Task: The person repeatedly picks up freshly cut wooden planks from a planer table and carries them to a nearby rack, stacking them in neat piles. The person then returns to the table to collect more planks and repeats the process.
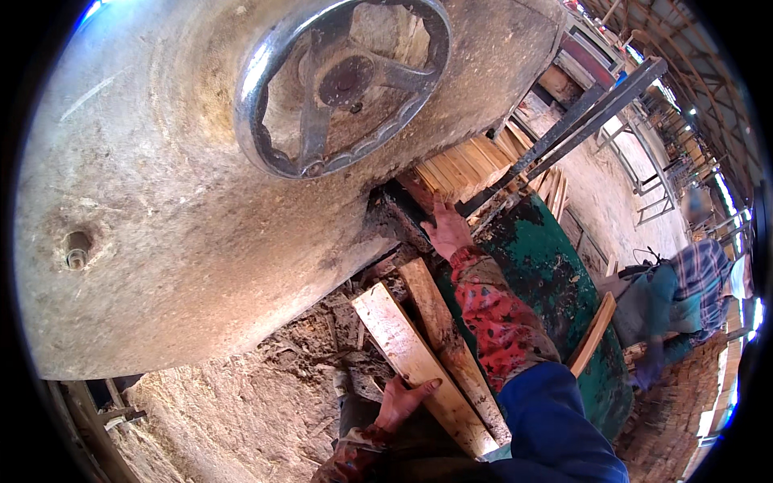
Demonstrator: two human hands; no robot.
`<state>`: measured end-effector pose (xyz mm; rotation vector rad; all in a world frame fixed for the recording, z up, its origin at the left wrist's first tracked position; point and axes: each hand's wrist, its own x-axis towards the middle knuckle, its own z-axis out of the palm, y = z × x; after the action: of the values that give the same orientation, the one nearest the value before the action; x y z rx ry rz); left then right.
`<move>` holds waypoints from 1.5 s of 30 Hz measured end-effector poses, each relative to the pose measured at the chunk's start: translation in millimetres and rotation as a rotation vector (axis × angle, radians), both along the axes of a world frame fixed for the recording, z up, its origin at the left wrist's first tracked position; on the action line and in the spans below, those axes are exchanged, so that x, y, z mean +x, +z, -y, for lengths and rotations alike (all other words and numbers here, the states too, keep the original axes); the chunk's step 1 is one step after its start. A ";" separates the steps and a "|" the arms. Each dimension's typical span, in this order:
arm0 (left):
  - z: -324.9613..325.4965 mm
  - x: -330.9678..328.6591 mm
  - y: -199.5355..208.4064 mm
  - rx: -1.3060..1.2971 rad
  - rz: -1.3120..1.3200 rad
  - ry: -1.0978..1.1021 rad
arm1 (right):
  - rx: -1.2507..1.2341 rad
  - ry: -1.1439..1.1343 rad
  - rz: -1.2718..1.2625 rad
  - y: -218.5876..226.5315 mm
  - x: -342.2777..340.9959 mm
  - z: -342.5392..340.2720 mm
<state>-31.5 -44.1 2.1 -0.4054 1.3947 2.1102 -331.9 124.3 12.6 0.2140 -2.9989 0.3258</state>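
Note:
My left hand [396,404] is closed on the edge of a pale wooden board [419,366], its thumb across the top face. Right beside that board lies a second, rougher wooden piece [447,338] with darker edges. Farther up, my right hand [449,229] reaches to the near end of a row of planks [467,167] packed side by side next to the machine. Its fingers are stretched out and touch the wood there, gripping nothing that I can see. A red patterned cuff covers that forearm below a blue sleeve.
A large dusty machine housing [201,266] with a metal handwheel [346,80] fills the upper left. Under my right arm is a worn green metal surface [547,266]. A dark metal bar [580,121] slants above the planks. Sawdust [217,410] covers the floor. Another person [676,298] bends at the right.

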 end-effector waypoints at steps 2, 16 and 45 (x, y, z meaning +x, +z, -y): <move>0.0 0.4 -3.0 0.042 -0.012 0.026 | 0.021 0.015 0.004 4.3 2.7 2.7; -1.9 4.5 -13.8 -0.031 -0.014 -0.004 | -0.098 -0.031 -0.072 19.5 17.6 -7.9; -1.9 3.1 -3.4 -0.019 -0.020 0.053 | -0.194 -0.214 0.332 48.4 225.9 -151.6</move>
<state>-28.4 -42.2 -1.4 -0.4344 1.4309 2.1509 -106.0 275.9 61.0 -0.1979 -3.2393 0.6844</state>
